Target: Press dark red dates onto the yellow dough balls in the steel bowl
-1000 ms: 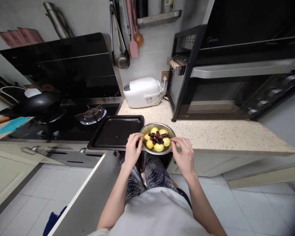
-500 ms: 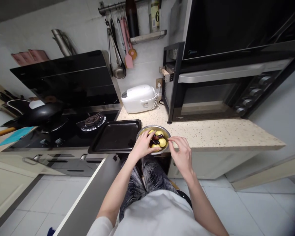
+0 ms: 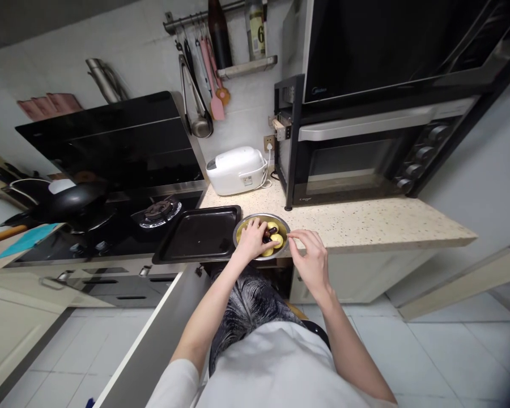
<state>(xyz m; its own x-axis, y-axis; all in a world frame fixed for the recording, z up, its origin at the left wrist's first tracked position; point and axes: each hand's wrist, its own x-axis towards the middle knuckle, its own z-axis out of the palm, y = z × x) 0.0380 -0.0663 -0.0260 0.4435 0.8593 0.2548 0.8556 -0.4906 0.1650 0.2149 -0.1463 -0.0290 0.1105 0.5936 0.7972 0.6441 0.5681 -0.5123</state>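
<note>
A metal bowl (image 3: 285, 225) at the counter's front edge holds several pale yellow rounded pieces (image 3: 276, 241) and dark, glossy oblong pieces (image 3: 273, 230). My left hand (image 3: 252, 238) reaches into it from the left, thumb and fingers apart over the pieces. Its fingertips are partly hidden among them, so I cannot see anything firmly gripped. At the bowl's right side, my right hand (image 3: 311, 258) pinches the rim between thumb and forefinger, its other fingers curled.
A black baking tray (image 3: 198, 232) lies left of the bowl, overlapping the stove (image 3: 159, 211). Behind are a white appliance (image 3: 238, 170) with a cord and a rack with an oven (image 3: 352, 164). Below, a door (image 3: 153, 334) stands open at my left.
The fingers of my left hand have shifted deeper among the pieces in the bowl. My right hand stays at the rim. The whole view has shifted slightly.
</note>
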